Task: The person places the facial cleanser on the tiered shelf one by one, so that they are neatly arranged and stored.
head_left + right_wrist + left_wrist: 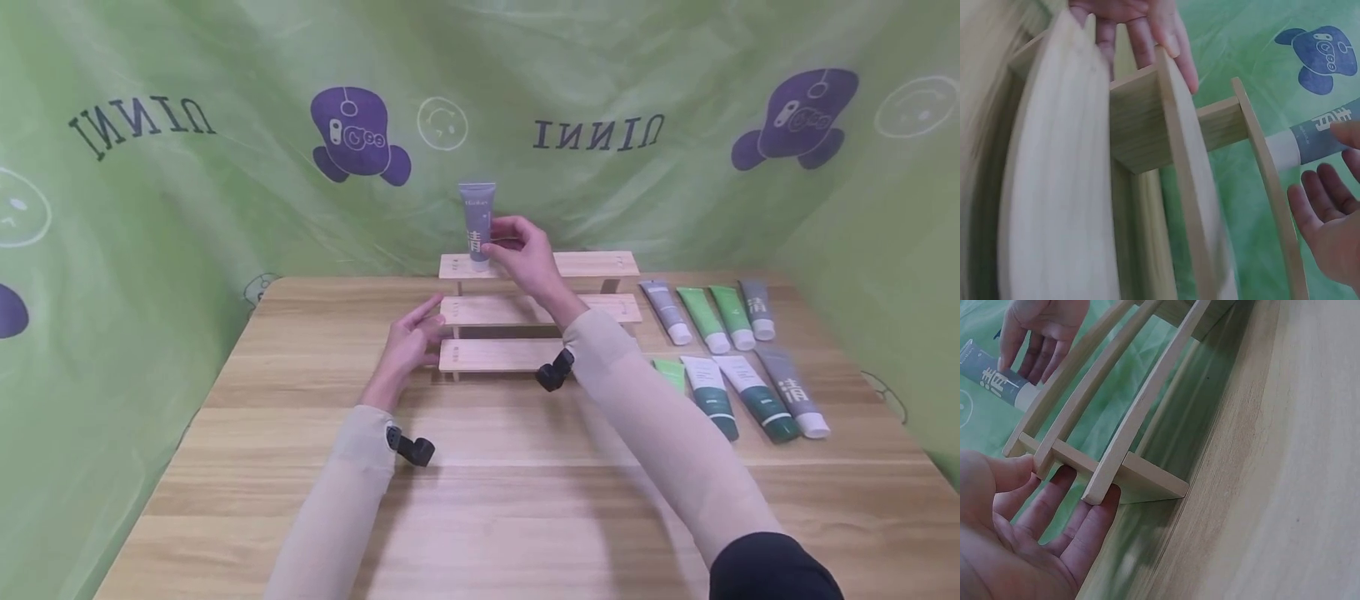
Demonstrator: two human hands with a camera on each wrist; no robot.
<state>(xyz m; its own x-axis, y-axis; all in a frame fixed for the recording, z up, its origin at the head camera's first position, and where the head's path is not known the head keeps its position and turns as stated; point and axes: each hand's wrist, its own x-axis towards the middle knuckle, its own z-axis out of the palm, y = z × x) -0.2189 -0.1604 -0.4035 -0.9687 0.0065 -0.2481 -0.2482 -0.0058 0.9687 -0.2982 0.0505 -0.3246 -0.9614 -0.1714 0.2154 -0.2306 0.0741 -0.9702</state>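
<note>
A three-tier wooden rack point(487, 354) stands on the table near the back. On its top step a grey-blue squeeze tube point(477, 221) stands upright on its white cap. My right hand point(528, 254) pinches the tube from its right side, thumb on its front; in the right wrist view the lower fingers point(1319, 200) spread apart from it. At the rack's left end, my left hand point(408, 337) grips the steps: in the left wrist view its thumb point(1013, 472) lies against the end of the middle plank, with fingers reaching beneath the planks.
To the rack's right lie several squeeze tubes in two rows: grey-blue ones point(663, 310), green ones point(702, 319), and white ones with dark green ends point(708, 396). A green printed cloth point(585, 200) hangs behind the wooden table point(300, 475).
</note>
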